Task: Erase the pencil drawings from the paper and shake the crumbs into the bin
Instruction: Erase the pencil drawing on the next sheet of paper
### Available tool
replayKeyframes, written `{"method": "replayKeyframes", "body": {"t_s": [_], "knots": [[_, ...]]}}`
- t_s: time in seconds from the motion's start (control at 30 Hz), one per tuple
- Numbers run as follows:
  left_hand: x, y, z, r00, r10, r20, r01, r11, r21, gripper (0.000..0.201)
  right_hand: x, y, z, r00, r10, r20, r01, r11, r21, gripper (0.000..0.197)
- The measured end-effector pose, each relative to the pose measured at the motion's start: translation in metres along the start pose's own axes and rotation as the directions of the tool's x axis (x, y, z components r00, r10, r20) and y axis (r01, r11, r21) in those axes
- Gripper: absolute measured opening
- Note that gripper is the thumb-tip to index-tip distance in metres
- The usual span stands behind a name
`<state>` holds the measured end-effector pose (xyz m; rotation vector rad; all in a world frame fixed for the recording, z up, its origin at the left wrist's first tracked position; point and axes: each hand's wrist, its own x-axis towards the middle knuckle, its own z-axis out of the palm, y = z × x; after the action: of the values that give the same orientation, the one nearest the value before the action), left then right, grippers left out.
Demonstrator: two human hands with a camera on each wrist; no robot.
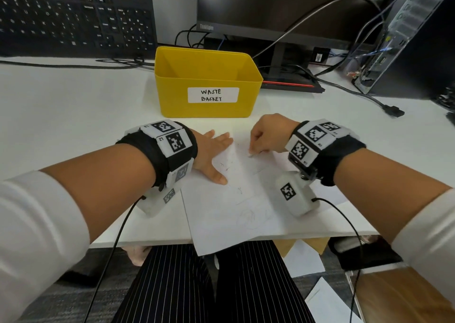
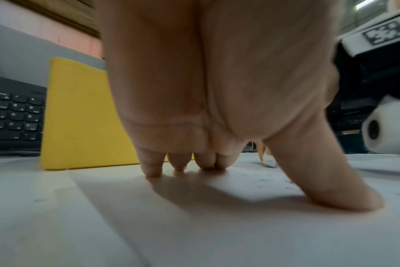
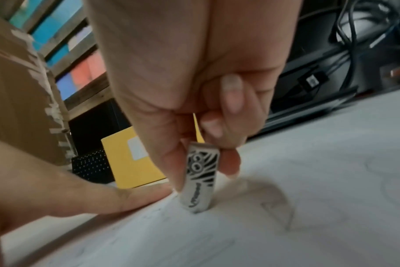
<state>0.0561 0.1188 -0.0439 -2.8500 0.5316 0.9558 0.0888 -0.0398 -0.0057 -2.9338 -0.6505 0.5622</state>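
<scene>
Flat left hand pins paper, right hand pinches eraser; bin reads "WASTE BASKET".

Paper: white, flat, near edge overhanging desk, faint pencil marks | eraser: printed sleeve, upright, tip on paper | waste basket: yellow, labelled, behind paper

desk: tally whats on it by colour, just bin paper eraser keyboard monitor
yellow: 1, the waste basket
white: 2, the paper and the eraser, which has black print
black: 2, the keyboard and the monitor
total: 5
</scene>
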Motion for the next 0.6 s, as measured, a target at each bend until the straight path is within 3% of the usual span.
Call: {"method": "replayKeyframes", "body": {"t_s": [0.13, 0.27, 0.4, 0.5, 0.6], "knots": [[0.0, 0.001, -0.001, 1.0, 0.002, 0.003, -0.002, 1.0, -0.011, 0.106, 0.003, -0.006, 0.0, 1.0, 0.008, -0.005, -0.008, 0.997, -0.072, 0.02], [0.005, -0.004, 0.001, 0.999, 0.037, 0.015, -0.036, 0.999, -0.034, 0.114, 0.007, -0.024, 0.007, 0.995, -0.096, 0.029, 0.097, 0.995, -0.013, 0.011], [0.0, 0.0, 0.0, 1.0, -0.004, 0.012, 0.004, 1.0, -0.016, 0.107, -0.001, -0.002, 0.0, 1.0, -0.015, 0.026, 0.014, 0.999, 0.044, 0.01], [-0.002, 0.002, -0.002, 1.0, -0.005, 0.012, 0.005, 1.0, 0.013, 0.106, -0.003, 0.006, -0.008, 0.999, 0.043, 0.024, -0.041, 0.995, -0.086, 0.011], [-0.001, 0.001, -0.002, 1.0, 0.001, 0.008, -0.001, 1.0, -0.014, 0.106, 0.004, -0.011, -0.007, 1.0, -0.013, 0.014, 0.014, 0.992, -0.124, 0.018]]}}
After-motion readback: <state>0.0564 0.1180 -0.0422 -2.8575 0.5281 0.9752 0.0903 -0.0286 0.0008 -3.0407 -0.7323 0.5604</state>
